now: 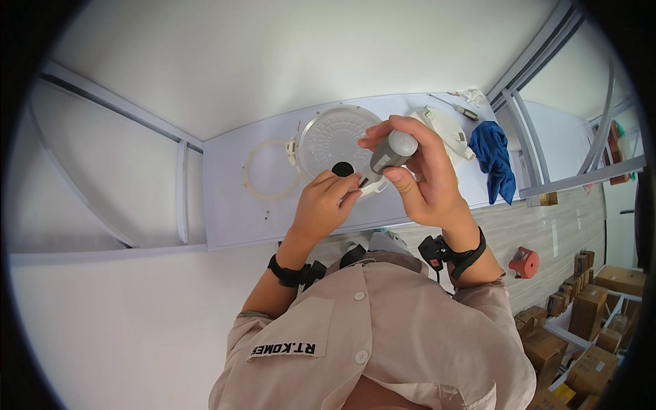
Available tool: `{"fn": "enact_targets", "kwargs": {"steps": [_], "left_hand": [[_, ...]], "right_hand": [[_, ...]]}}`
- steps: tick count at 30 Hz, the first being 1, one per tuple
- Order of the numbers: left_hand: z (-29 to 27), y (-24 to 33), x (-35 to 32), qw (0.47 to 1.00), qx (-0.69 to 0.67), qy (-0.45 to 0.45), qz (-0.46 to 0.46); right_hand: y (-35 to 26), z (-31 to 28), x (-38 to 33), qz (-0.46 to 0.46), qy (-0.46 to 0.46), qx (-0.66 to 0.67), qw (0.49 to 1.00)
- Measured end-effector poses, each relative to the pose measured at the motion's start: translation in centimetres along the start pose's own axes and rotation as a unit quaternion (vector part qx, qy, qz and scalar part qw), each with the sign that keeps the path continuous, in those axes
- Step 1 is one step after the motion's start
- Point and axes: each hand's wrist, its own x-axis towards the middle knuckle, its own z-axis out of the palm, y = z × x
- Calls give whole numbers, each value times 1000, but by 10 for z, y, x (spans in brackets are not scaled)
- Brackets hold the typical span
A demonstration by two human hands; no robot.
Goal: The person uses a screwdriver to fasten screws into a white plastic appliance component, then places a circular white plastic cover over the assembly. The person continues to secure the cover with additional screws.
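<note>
My right hand is curled round the thick grey handle of a screwdriver, which slants down toward the near edge of a round lid-like appliance part. That part has a pale plastic rim, a silvery inner plate and a black round spot. Beside the screwdriver's lower end, my left hand is closed in a pinch over the near rim. Whatever sits between its fingertips is too small to make out. The screwdriver's tip is hidden. A thin cream ring lies left of the round part, with tiny dark screws nearer me.
On the right of the white table lie a white plastic housing, a second screwdriver and a blue cloth. Metal frames flank both ends. A red stool and cardboard boxes stand on the floor at right.
</note>
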Motion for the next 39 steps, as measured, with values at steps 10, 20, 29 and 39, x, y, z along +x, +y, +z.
{"fn": "enact_targets", "kwargs": {"steps": [10, 20, 29, 39], "left_hand": [[0, 1, -3, 1000, 19, 6, 22], [1, -1, -3, 1000, -2, 26, -3], [8, -5, -4, 998, -14, 55, -2], [9, -7, -6, 998, -34, 54, -15]], "right_hand": [[-3, 2, 0, -1, -15, -22, 1000], [-2, -4, -1, -28, -18, -170, 985], [-13, 6, 20, -91, 34, -187, 977], [-13, 4, 17, -74, 48, -260, 962]]}}
